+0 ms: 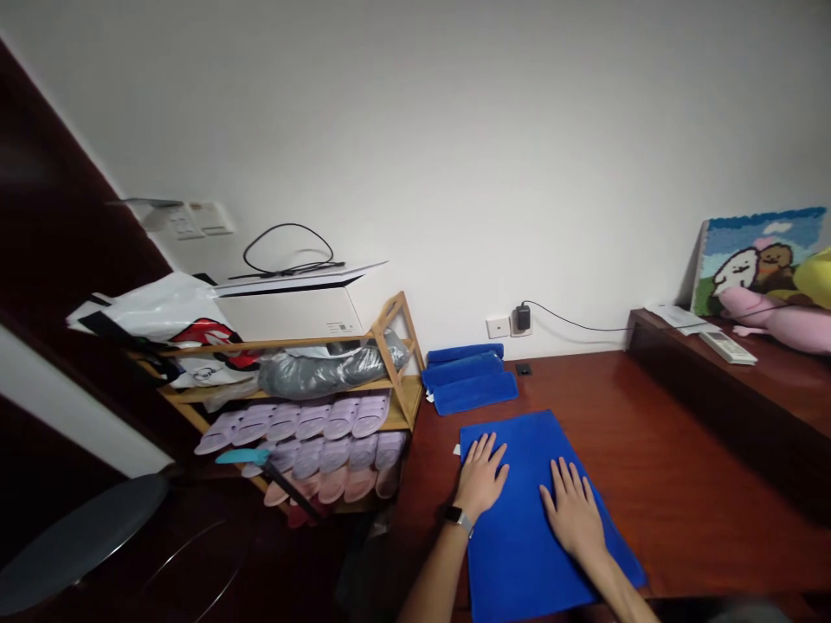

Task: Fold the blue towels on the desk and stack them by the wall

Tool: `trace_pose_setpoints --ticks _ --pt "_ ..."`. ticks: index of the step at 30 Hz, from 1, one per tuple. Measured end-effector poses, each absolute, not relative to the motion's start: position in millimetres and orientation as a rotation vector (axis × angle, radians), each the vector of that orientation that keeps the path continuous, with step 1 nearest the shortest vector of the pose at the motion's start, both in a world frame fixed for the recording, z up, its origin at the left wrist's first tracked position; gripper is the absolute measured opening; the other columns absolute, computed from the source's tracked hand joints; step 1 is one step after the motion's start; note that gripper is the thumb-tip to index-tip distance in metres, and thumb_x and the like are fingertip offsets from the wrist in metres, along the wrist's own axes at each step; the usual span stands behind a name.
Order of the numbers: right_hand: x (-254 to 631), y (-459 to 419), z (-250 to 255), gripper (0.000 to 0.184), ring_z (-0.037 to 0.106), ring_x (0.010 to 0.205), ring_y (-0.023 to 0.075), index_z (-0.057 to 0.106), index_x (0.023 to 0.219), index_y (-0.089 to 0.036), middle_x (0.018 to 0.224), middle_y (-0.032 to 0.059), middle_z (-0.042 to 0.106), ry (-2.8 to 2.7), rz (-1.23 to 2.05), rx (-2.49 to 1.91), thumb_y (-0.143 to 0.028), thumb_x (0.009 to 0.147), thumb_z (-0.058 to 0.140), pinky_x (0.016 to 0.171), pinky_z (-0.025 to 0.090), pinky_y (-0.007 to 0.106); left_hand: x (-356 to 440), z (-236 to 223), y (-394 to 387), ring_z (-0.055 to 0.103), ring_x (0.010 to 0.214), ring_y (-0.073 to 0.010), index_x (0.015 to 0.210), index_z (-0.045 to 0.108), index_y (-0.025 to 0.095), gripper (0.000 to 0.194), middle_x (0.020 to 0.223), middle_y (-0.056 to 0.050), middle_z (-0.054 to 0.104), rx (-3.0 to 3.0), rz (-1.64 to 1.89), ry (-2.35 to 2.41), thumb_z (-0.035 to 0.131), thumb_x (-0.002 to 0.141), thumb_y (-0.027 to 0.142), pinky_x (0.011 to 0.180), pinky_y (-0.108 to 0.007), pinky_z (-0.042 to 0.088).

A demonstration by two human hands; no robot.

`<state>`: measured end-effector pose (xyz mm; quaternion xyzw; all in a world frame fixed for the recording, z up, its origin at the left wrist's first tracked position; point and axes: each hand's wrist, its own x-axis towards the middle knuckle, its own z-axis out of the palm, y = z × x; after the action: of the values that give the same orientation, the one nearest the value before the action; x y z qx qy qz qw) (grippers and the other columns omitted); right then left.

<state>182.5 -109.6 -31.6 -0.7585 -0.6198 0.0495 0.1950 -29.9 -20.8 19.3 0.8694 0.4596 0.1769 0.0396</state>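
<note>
A blue towel (529,536) lies spread flat on the reddish-brown wooden desk (681,467), its near end reaching the front edge. My left hand (481,476) rests palm down on the towel's left side, fingers stretched out, close to a small white tag (456,450) at the edge. On the right half of the cloth lies my right hand (574,509), also flat with its fingers spread. Neither hand grips anything. Behind the spread towel, several rolled or folded blue towels (471,381) sit side by side near the wall.
Left of the desk stands a wooden rack (406,402) with several purple slippers (312,420) and a white box (292,313) on top. A black charger (523,317) is plugged into the wall. On the raised right shelf are a remote (728,348) and a pink plush toy (785,322).
</note>
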Motion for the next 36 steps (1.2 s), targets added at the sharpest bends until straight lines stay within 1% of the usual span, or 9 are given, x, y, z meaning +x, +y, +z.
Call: trace_pose_setpoints --ticks 5,10,13,15,18,22,27,31,36 --pt "201.9 -93.9 -18.5 0.075 0.021 0.158 0.0285 0.036 0.161 -0.019 0.168 0.0079 0.029 -1.924 0.209 -2.04 -0.061 0.1 0.029 0.129 0.013 0.052 -35.4 20.2 -27.1 0.029 0.155 -0.0333 0.158 0.043 0.031 0.057 0.168 -0.007 0.034 2.522 0.333 1.658 0.041 0.104 0.051 0.125 -0.056 0.028" --pt "239.4 -48.1 24.0 0.067 0.024 0.157 0.024 0.04 0.159 -0.029 0.167 0.0047 0.034 -2.297 0.419 -1.636 -0.061 0.101 0.035 0.129 0.016 0.05 -32.7 21.2 -83.9 0.046 0.143 -0.0425 0.15 0.056 0.024 0.058 0.156 -0.017 0.052 2.397 0.339 1.989 0.042 0.102 0.053 0.112 -0.063 0.04" --pt "239.1 -48.1 27.9 0.061 0.026 0.157 0.0257 0.044 0.157 -0.028 0.166 0.004 0.036 -2.248 0.344 -1.693 -0.052 0.102 0.035 0.129 0.018 0.051 -36.7 22.1 -112.7 0.059 0.129 -0.0397 0.137 0.068 0.019 0.052 0.141 -0.02 0.065 2.41 0.45 2.033 0.041 0.103 0.049 0.105 -0.059 0.046" --pt "230.6 -66.1 14.3 0.063 0.024 0.157 0.0281 0.043 0.158 -0.022 0.167 0.0067 0.034 -2.055 0.197 -1.896 -0.047 0.102 0.029 0.128 0.019 0.052 -41.7 28.0 -112.5 0.059 0.13 -0.0357 0.131 0.071 0.018 0.046 0.138 -0.018 0.067 2.5 0.559 1.929 0.043 0.103 0.041 0.111 -0.055 0.043" --pt "220.6 -106.4 -19.6 0.073 0.023 0.157 0.0331 0.039 0.16 -0.015 0.168 0.012 0.031 -1.74 0.067 -2.221 -0.054 0.101 0.021 0.127 0.018 0.056 -46.8 40.3 -83.5 0.047 0.144 -0.0301 0.138 0.066 0.023 0.043 0.153 -0.012 0.057 2.659 0.63 1.618 0.045 0.104 0.038 0.122 -0.051 0.033" --pt "226.7 -139.5 -49.8 0.083 0.02 0.158 0.0331 0.034 0.162 -0.012 0.169 0.0134 0.028 -1.646 0.067 -2.34 -0.063 0.098 0.023 0.127 0.016 0.056 -47.3 42.8 -37.5 0.037 0.152 -0.0267 0.154 0.049 0.031 0.052 0.164 -0.006 0.043 2.678 0.408 1.39 0.044 0.105 0.047 0.125 -0.05 0.028" --pt "253.9 -114.0 -36.0 0.08 0.017 0.159 0.0272 0.031 0.162 -0.011 0.17 0.0134 0.025 -1.871 0.172 -2.145 -0.06 0.1 0.023 0.129 0.015 0.049 -50.0 24.6 -46.7 0.027 0.156 -0.0317 0.158 0.041 0.031 0.06 0.168 -0.008 0.034 2.563 0.365 1.613 0.043 0.103 0.054 0.125 -0.055 0.027" --pt "276.2 -74.9 -15.3 0.074 0.016 0.159 0.0224 0.031 0.162 -0.017 0.17 0.0096 0.024 -2.146 0.299 -1.921 -0.058 0.102 0.023 0.13 0.015 0.045 -53.9 7.6 -93.4 0.028 0.155 -0.0355 0.159 0.04 0.029 0.062 0.168 -0.01 0.035 2.45 0.439 1.861 0.044 0.103 0.053 0.124 -0.057 0.029" --pt "285.9 -51.4 -13.7 0.069 0.018 0.158 0.0192 0.03 0.163 -0.022 0.17 0.0061 0.027 -2.221 0.35 -1.852 -0.055 0.103 0.021 0.13 0.015 0.044 -55.0 -1.3 -127.3 0.031 0.154 -0.0346 0.159 0.039 0.032 0.059 0.167 -0.009 0.037 2.429 0.517 1.956 0.043 0.104 0.051 0.123 -0.058 0.032"
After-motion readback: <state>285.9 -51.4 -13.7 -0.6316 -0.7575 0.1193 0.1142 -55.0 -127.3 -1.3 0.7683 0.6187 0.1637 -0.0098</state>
